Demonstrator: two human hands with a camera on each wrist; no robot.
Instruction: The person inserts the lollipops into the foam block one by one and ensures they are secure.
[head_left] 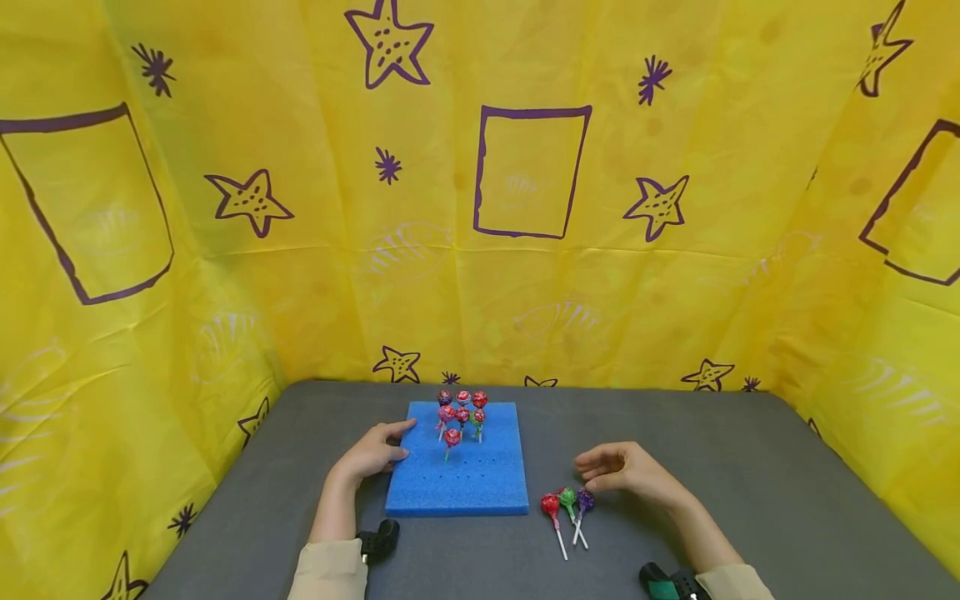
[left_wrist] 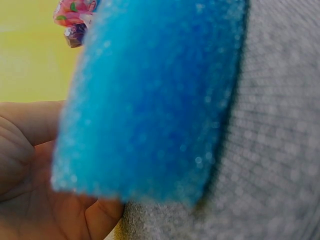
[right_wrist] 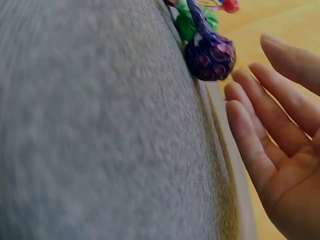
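Observation:
A blue foam block [head_left: 457, 479] with rows of small holes lies on the grey table [head_left: 750, 500]. Several wrapped lollipops [head_left: 461, 412] stand upright in its far rows. My left hand [head_left: 375, 454] rests with relaxed fingers against the block's left edge; in the left wrist view the foam block [left_wrist: 150, 100] fills the frame in front of the palm [left_wrist: 25, 160]. My right hand [head_left: 615, 468] lies open on the table just right of three loose lollipops: red [head_left: 551, 504], green [head_left: 567, 498], purple [head_left: 585, 498]. The purple lollipop [right_wrist: 210, 57] is close to its fingers [right_wrist: 250, 135], not touching.
Yellow cloth [head_left: 525, 275] printed with purple stars and squares walls the table in at the back and both sides. Black wrist devices sit at my left cuff [head_left: 378, 540] and right cuff [head_left: 667, 582]. Bare grey tabletop stretches right of the right hand.

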